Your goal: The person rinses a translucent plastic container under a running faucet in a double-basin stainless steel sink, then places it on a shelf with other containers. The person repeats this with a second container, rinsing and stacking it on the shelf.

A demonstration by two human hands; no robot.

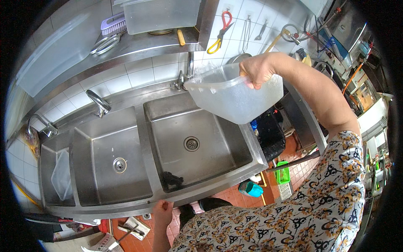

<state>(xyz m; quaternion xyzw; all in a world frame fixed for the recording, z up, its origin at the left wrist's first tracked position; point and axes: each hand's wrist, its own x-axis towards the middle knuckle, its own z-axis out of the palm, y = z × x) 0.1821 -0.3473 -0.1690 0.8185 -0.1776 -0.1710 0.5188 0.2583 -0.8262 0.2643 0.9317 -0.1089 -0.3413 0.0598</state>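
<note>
My right hand (257, 71) grips the rim of a translucent plastic bin (233, 97), which is held tilted above the right corner of the large stainless steel sink basin (201, 126). Clear material, perhaps water or thin plastic, shows at the bin's far left corner beside the upright tap (190, 64). Near the front edge of the sinks, my left hand (163, 211) hangs low with its fingers curled and nothing visible in it. A dark patch (171, 181) lies at the near left corner of the large basin.
To the left are a middle basin (118, 138) with a curved tap (99, 102) and a narrow basin holding a translucent container (62, 176). The shelf above bears a purple brush (114, 25), scissors (107, 43) and bins. A black bin (270, 138) stands right; a teal container (251, 189) is on the floor.
</note>
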